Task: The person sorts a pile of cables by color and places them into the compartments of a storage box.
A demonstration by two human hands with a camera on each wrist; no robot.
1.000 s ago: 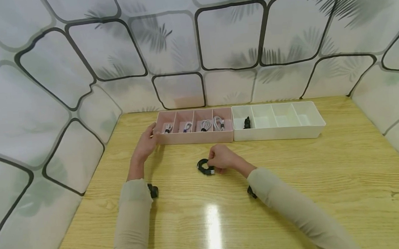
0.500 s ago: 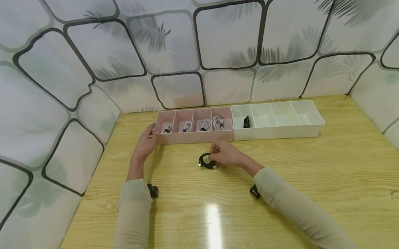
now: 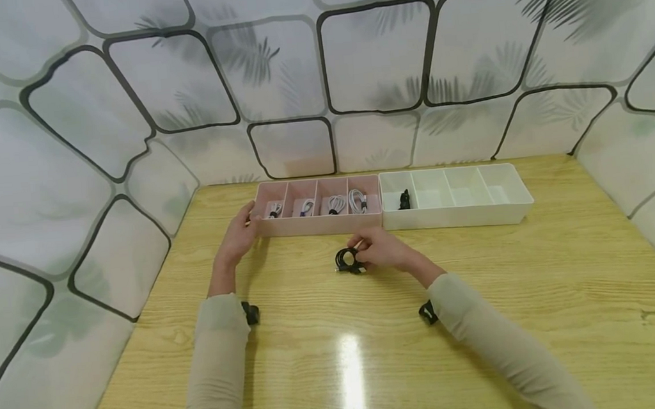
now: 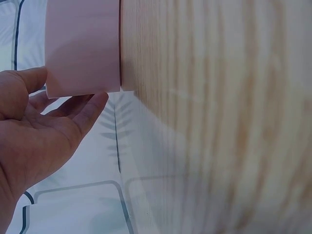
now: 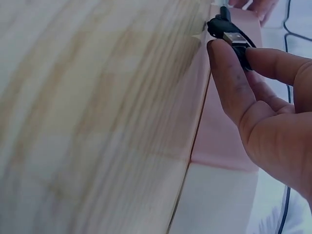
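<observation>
My right hand (image 3: 383, 248) pinches a coiled black USB cable (image 3: 341, 258) between thumb and fingertips, over the table in front of the pink box. A metal USB plug (image 5: 235, 37) sticks out by the fingertips in the right wrist view. My left hand (image 3: 239, 237) holds the left end of the pink divided box (image 3: 317, 225), thumb at the upper edge and fingers along the end wall (image 4: 83, 58). White coiled cables (image 3: 336, 204) lie in the pink box's compartments. A white divided box (image 3: 455, 217) stands against its right end, with a black cable (image 3: 405, 199) in the leftmost compartment.
The wooden table (image 3: 317, 372) runs back to a patterned curtain (image 3: 374, 59) behind the boxes, which also rises along both sides. A bright light reflection lies on the tabletop near the front.
My right hand has moved back and to the right with the black USB cable, nearer the boxes. The left hand has stayed at the pink box's end.
</observation>
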